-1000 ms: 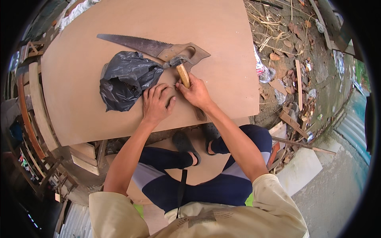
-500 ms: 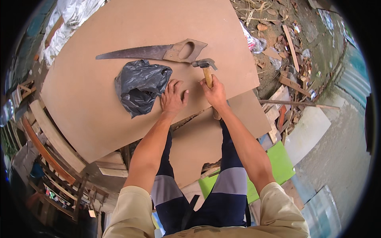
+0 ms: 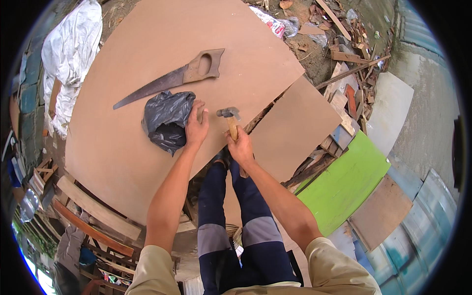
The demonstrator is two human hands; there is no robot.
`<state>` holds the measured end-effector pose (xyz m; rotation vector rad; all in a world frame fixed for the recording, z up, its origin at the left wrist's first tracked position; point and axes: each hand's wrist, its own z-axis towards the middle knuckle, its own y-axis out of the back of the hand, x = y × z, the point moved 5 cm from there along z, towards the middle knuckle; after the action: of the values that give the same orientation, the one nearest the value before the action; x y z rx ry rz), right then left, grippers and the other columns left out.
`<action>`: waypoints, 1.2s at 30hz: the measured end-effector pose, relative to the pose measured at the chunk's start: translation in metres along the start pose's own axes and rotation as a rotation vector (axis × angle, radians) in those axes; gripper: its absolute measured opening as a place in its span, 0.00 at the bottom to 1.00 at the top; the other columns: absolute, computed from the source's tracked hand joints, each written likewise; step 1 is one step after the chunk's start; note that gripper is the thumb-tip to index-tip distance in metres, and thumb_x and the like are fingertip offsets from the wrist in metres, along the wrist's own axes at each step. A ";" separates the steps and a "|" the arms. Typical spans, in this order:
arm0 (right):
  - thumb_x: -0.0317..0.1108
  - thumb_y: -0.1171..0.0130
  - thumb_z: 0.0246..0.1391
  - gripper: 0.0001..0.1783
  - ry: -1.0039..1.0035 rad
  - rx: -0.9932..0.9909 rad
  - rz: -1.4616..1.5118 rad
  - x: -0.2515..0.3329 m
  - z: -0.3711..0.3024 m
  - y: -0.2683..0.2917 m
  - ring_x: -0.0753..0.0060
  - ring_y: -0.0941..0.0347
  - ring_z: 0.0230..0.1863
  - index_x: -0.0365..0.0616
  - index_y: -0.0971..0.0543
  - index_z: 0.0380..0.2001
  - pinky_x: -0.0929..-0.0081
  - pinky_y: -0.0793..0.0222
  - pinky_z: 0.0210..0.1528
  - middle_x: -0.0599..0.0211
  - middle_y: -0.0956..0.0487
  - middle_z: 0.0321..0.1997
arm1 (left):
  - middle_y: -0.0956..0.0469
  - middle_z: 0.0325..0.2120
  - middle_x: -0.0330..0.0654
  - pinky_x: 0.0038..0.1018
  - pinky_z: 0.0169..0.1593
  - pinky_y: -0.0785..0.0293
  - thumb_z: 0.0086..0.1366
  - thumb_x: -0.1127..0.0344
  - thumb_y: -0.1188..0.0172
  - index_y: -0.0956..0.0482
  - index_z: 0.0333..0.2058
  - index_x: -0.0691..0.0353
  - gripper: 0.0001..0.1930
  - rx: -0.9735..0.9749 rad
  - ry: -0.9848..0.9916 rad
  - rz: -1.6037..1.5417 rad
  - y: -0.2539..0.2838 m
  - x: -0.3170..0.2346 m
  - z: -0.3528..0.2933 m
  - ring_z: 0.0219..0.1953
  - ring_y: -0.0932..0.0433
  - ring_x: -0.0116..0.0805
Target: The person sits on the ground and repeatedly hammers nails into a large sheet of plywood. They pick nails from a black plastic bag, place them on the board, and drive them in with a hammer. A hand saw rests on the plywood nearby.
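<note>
My right hand (image 3: 241, 149) is wrapped round the wooden handle of a claw hammer (image 3: 232, 124), whose metal head points away from me above the brown board (image 3: 246, 64). My left hand (image 3: 196, 129) lies against the right edge of a crumpled black plastic bag (image 3: 164, 105), fingers stretched out. Some of its fingertips are partly hidden by the bag's edge. Beyond the bag a handsaw (image 3: 196, 73) lies flat on the board, its wooden handle to the right and its toothed blade toward the left.
A second brown panel (image 3: 295, 125) lies right of the board across a narrow gap. Further right are a green panel (image 3: 344, 182) and scrap wood (image 3: 351, 101). White sheeting (image 3: 71, 59) lies at the far left, with a wooden plank (image 3: 98, 209) along the board's near left edge.
My view has turned and shifted, so the board, saw and bag appear rotated. The hammer stays in my right hand, and my left hand remains beside the bag.
</note>
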<state>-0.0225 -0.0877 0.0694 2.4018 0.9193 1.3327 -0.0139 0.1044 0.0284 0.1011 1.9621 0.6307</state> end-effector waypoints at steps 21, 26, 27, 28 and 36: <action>0.30 0.36 0.60 0.10 0.004 0.024 -0.018 0.018 0.044 0.013 0.46 0.16 0.39 0.37 0.24 0.39 0.60 0.23 0.40 0.49 0.16 0.35 | 0.17 0.34 0.49 0.41 0.45 0.22 0.63 0.75 0.37 0.17 0.42 0.62 0.09 0.052 -0.022 0.080 -0.030 -0.048 -0.043 0.38 0.18 0.52; 0.32 0.37 0.61 0.10 0.036 -0.018 0.031 0.020 0.051 0.019 0.48 0.16 0.38 0.38 0.23 0.42 0.60 0.23 0.41 0.50 0.15 0.36 | 0.17 0.40 0.51 0.40 0.55 0.27 0.65 0.72 0.37 0.18 0.41 0.63 0.07 0.057 0.092 0.124 -0.013 -0.034 -0.028 0.46 0.18 0.49; 0.33 0.38 0.62 0.11 0.058 -0.037 0.051 0.021 0.053 0.021 0.48 0.17 0.38 0.38 0.22 0.42 0.60 0.24 0.42 0.50 0.15 0.36 | 0.16 0.43 0.51 0.39 0.60 0.29 0.66 0.70 0.37 0.19 0.42 0.63 0.07 0.070 0.129 0.124 -0.008 -0.026 -0.024 0.49 0.18 0.48; 0.34 0.38 0.62 0.11 0.080 -0.057 0.068 0.021 0.055 0.022 0.48 0.17 0.38 0.38 0.22 0.43 0.60 0.24 0.42 0.50 0.15 0.36 | 0.17 0.46 0.52 0.37 0.61 0.30 0.67 0.70 0.38 0.19 0.42 0.63 0.07 0.035 0.106 0.108 -0.004 -0.016 -0.021 0.52 0.20 0.48; 0.33 0.39 0.61 0.26 0.006 0.020 0.000 0.003 0.059 0.013 0.39 0.30 0.60 0.34 0.30 0.60 0.55 0.34 0.62 0.41 0.25 0.56 | 0.24 0.61 0.49 0.39 0.65 0.34 0.67 0.71 0.40 0.22 0.43 0.63 0.07 -0.098 -0.083 0.205 0.059 0.014 0.015 0.62 0.26 0.54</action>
<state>0.0326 -0.0906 0.0450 2.4135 0.9394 1.3381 -0.0197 0.1652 0.0398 0.2665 1.8519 0.8419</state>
